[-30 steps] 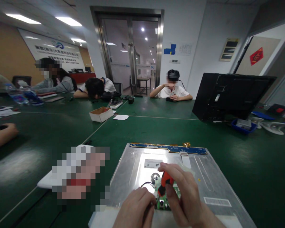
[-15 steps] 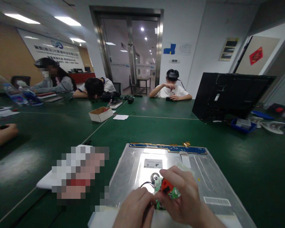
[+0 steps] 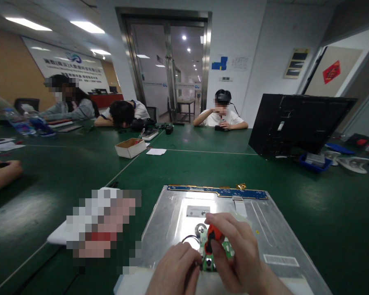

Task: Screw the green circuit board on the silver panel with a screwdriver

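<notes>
The right hand (image 3: 238, 250) had the red-and-black tool handle (image 3: 213, 235) pinched between thumb and fingers, right over the green circuit board (image 3: 208, 262)! In close came the left hand (image 3: 176, 268), its fingers bunched at the board's left edge; whether they gripped anything there could not be told. The board lay on the silvery metal panel (image 3: 169, 241), toward its near side, with a round metal disc (image 3: 200, 230) just beyond and a dark cable (image 3: 190, 237) curving near the left fingers. Along the panel's far edge ran a blue circuit strip (image 3: 199, 189), and under it all spread the green table (image 3: 221, 168).
</notes>
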A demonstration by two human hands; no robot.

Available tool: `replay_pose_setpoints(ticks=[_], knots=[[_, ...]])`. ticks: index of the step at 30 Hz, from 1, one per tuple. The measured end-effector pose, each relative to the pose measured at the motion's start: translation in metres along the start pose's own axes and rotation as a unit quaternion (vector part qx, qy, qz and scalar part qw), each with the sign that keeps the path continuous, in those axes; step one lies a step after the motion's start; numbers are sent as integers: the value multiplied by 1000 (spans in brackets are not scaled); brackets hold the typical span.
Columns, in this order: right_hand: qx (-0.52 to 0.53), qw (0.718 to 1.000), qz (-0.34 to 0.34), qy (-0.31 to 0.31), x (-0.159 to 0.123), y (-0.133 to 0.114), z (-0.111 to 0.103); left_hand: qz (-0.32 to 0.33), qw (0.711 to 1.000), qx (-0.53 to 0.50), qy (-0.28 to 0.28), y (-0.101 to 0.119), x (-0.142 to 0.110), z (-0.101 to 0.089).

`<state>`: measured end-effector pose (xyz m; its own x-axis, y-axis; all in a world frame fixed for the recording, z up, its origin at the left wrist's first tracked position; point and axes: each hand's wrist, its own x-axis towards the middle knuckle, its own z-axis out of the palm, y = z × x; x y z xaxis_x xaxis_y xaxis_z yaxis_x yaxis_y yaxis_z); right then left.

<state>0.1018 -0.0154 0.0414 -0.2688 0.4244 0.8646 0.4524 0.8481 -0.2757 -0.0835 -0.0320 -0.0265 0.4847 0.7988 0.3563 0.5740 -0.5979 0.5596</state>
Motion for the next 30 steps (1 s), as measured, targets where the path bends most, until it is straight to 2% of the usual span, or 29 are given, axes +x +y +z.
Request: replay_pose_setpoints(ticks=[8, 14, 21, 27, 30], knots=[[-21, 999, -19, 45, 3, 1, 3, 13, 1000, 3, 16, 0, 2, -2], [-14, 999, -21, 27, 2, 3, 4, 4, 1000, 2, 10, 3, 1, -6], [-17, 999, 3, -34, -10, 5, -3, -9, 1000, -10, 2, 4, 1, -3], [-8, 999, 32, -26, -11, 2, -2, 5, 1000, -5, 13, 6, 1, -4], [-22, 1000, 11, -6, -9, 2, 0, -7, 1000, -6, 7, 9, 2, -9]])
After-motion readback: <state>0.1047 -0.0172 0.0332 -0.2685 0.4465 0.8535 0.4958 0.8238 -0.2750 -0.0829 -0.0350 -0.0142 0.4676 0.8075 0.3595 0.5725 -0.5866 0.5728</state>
